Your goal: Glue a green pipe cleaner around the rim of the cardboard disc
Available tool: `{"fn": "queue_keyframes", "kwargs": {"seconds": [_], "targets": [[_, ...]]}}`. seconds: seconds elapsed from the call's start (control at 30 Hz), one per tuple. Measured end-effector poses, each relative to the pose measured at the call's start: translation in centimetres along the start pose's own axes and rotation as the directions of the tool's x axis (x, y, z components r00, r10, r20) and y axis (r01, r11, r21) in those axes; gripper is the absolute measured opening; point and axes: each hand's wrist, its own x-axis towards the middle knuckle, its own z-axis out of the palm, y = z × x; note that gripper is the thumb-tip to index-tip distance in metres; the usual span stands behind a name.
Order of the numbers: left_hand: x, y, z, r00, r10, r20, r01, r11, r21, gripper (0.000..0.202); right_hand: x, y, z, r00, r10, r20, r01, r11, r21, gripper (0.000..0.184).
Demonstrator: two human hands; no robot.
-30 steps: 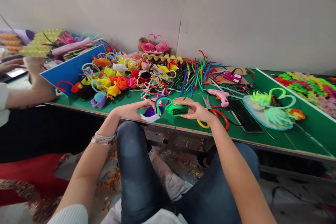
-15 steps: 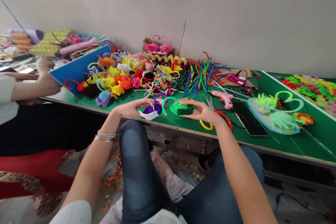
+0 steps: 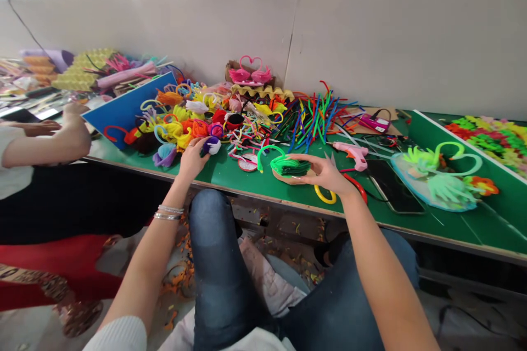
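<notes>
My left hand (image 3: 192, 157) reaches to the edge of the pile of coloured pipe-cleaner swans (image 3: 181, 123) and pinches a purple and white swan (image 3: 211, 146). My right hand (image 3: 325, 171) rests on the green table (image 3: 230, 173) with its fingers curled against a green pipe-cleaner swan (image 3: 284, 165), which sits on a small brown disc (image 3: 288, 179). A small round red-rimmed piece (image 3: 248, 163) lies between my hands.
Loose pipe cleaners (image 3: 310, 115), a pink glue gun (image 3: 349, 152), red and yellow scissors (image 3: 341, 186), a black phone (image 3: 389, 178) and a finished green swan pair (image 3: 436, 173) lie to the right. Another person's arm (image 3: 45, 140) is at the left by a blue board (image 3: 123, 107).
My left hand has carried the purple and white swan away from the green one, leftward to the swan pile. My right hand stays at the green swan.
</notes>
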Motion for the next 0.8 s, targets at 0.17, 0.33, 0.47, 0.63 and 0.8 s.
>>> {"fn": "queue_keyframes", "kwargs": {"seconds": [0.17,0.33,0.47,0.63,0.8], "targets": [[-2.3,0.7,-1.6,0.998,-0.033,-0.054,0.043,0.977,0.208,0.062,0.1,0.2,-0.2,0.999,-0.032,-0.001,0.032,0.999,-0.028,0.056],[-4.3,-1.3,-3.3,0.949,0.003,-0.316,0.062,0.978,0.198,0.059,0.2,0.0,-0.2,1.000,0.012,0.004,-0.012,0.999,-0.048,0.055],[-4.4,-4.2,-3.3,0.818,-0.206,-0.537,0.307,0.946,0.105,0.074,0.3,0.3,-0.1,0.999,0.027,0.024,-0.026,0.999,-0.028,0.057],[-3.5,-7.4,-3.4,0.848,-0.424,-0.318,0.446,0.895,-0.001,0.059,0.6,0.8,0.8,0.998,-0.066,0.004,0.066,0.994,-0.087,0.054],[-3.8,-7.7,-4.2,0.860,-0.438,-0.264,0.458,0.889,0.020,0.061,1.8,0.3,5.2,0.986,-0.125,0.108,0.138,0.983,-0.124,0.053]]}}
